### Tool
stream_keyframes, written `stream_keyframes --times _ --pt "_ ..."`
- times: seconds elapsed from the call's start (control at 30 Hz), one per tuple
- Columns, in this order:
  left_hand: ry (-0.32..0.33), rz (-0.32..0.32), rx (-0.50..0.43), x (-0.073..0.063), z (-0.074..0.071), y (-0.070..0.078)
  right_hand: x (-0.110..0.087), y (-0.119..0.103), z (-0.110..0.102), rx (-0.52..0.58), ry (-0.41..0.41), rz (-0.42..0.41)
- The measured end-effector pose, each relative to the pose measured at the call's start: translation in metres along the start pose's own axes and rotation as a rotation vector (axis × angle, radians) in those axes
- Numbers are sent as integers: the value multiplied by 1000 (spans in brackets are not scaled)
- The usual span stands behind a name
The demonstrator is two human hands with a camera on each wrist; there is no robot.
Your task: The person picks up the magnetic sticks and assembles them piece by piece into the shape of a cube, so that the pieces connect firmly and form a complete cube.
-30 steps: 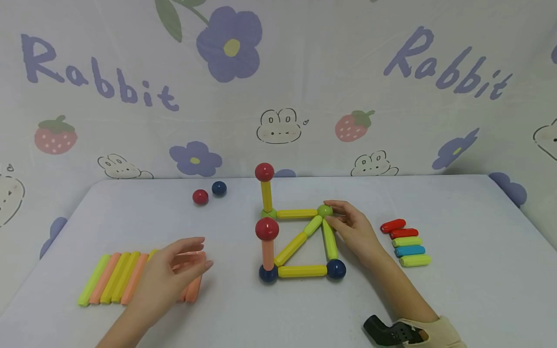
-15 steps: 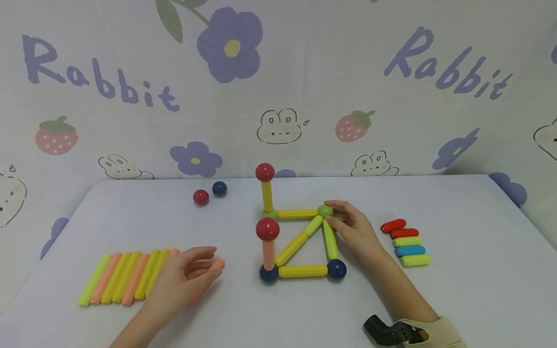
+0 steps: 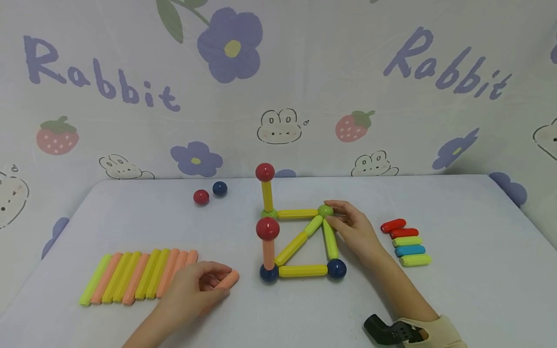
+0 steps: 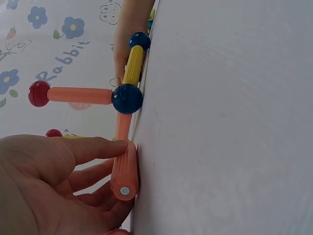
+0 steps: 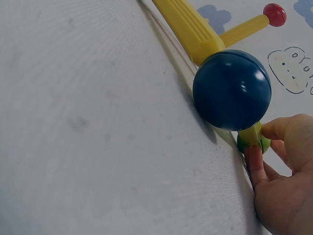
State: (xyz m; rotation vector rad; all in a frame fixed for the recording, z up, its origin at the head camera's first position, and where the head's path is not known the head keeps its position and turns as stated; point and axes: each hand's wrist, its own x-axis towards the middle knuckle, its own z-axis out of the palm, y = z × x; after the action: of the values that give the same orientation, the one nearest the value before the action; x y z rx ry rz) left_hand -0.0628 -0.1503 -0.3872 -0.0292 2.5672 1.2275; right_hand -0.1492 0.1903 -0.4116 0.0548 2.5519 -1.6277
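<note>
As our left hand (image 3: pixel 189 290) pinches an orange stick (image 3: pixel 229 279), there's our right hand (image 3: pixel 357 235) gripping the green ball (image 3: pixel 325 210) at the far right corner of the frame (image 3: pixel 303 271)!

Pale flower-and-rabbit-print backdrop (image 3: pixel 322 67) behind a white table (image 3: pixel 287 316).

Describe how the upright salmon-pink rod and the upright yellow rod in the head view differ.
Base: the upright salmon-pink rod stands on a glossy dark blue ball, the upright yellow rod on a green ball.
Position: the salmon-pink rod is nearer the head camera, the yellow rod farther back.
Colour: the salmon-pink rod is orange-pink, the yellow rod plain yellow.
Both stand upright, each capped by a glossy red ball.
</note>
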Motion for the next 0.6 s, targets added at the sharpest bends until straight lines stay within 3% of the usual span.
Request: stream_keyframes --times 0.27,0.43,0.6 --pt "8 -24 16 -1 -1 9 0 0 -1 -1 -2 4" --pt "24 5 -68 2 -7 16 0 0 -1 -1 -6 1" --pt "72 31 -193 7 -13 32 0 0 0 -2 -3 5"
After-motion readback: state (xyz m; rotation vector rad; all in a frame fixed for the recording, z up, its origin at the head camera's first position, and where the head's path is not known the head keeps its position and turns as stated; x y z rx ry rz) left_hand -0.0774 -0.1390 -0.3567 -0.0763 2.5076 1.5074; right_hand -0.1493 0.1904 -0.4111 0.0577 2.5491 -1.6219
